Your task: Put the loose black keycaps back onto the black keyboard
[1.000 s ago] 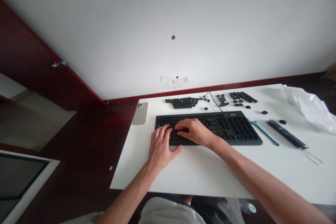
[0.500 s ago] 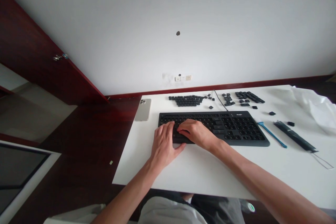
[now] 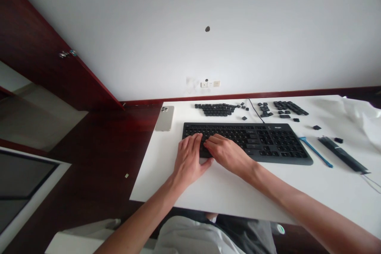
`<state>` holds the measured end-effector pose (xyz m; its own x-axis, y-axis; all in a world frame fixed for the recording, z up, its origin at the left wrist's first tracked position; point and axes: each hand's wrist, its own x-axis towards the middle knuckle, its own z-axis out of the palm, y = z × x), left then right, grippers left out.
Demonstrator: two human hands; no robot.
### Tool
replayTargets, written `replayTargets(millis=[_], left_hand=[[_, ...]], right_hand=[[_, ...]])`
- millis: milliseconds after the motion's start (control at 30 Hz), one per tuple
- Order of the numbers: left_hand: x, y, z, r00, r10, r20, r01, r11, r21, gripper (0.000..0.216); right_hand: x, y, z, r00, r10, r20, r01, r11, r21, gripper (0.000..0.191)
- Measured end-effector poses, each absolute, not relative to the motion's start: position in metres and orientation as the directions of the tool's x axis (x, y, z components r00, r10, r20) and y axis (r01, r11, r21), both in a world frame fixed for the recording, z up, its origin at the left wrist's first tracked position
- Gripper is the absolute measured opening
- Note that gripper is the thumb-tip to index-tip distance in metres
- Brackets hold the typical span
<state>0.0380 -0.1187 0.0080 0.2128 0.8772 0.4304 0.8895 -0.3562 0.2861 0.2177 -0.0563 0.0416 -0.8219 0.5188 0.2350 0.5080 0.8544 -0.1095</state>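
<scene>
A dark grey computer keyboard lies on the white table, its switches bare of keycaps over much of the board. My left hand rests over its front left part, fingers stretched out and thumb spread along the front edge. Just right of it, my right hand bends down onto the keys with its fingers pressed together. Its fingertips are partly hidden, so whatever is between them does not show. Behind the keyboard lie rows of loose black keycaps, and more scattered keycaps sit right of the cable.
A phone lies at the table's left edge. Right of the keyboard are a blue stick-like tool, a black strip-shaped object with a wire loop, and a white plastic sheet. Wall sockets are behind the table.
The camera view has shifted slightly, so the table sits a little higher and further right. Both hands stay at the same part of the keyboard; the right fingers have curled slightly downward.
</scene>
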Motion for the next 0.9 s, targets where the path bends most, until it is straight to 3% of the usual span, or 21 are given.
replayTargets(millis=[167,467,633,800,900], left_hand=[[0.038,-0.12,0.009,0.215,0.875,0.434,0.895,-0.355,0.27,0.077],[0.038,-0.121,0.009,0.221,0.863,0.455,0.892,-0.368,0.264,0.073],[0.039,-0.121,0.01,0.216,0.869,0.445,0.891,-0.362,0.275,0.071],[0.038,-0.12,0.011,0.211,0.876,0.433,0.889,-0.357,0.288,0.078],[0.037,-0.119,0.011,0.217,0.879,0.424,0.888,-0.359,0.288,0.081]], right_hand=[[0.21,-0.073,0.038,-0.808,0.52,0.277,0.548,0.836,0.031,0.019],[0.209,-0.068,0.044,-0.773,0.575,0.269,0.585,0.81,-0.051,0.014],[0.211,-0.065,0.046,-0.747,0.621,0.238,0.604,0.783,-0.15,0.018],[0.219,-0.046,0.039,-0.715,0.645,0.269,0.507,0.744,-0.435,0.022],[0.221,-0.033,0.04,-0.722,0.65,0.237,0.471,0.713,-0.52,0.019]])
